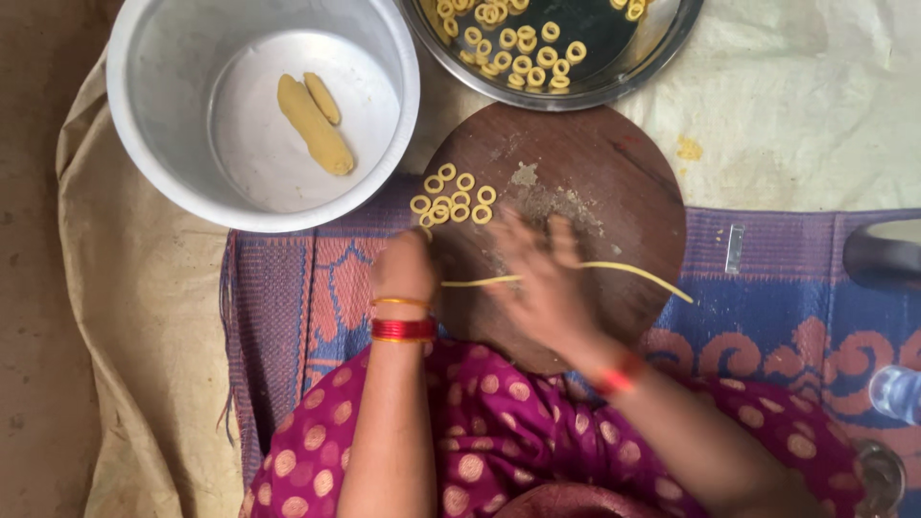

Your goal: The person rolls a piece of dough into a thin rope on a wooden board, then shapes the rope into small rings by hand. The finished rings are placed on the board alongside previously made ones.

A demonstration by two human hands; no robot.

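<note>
Left hand: you pinch the dough strand at the round board's left edge.
Right hand: blurred — fingers spread flat on the strand.
Open room: bare board rightward — dough rings crowd the upper left.

Steel pot top left, two yellow dough lumps lying in it, touching. Steel plate top centre, partly cut off by the frame, holding many small dough rings. Patterned purple-blue mat under the work area, beige cloth beneath it on the left, pale cloth top right. Dark object at the right edge, clear glass item lower right.
</note>
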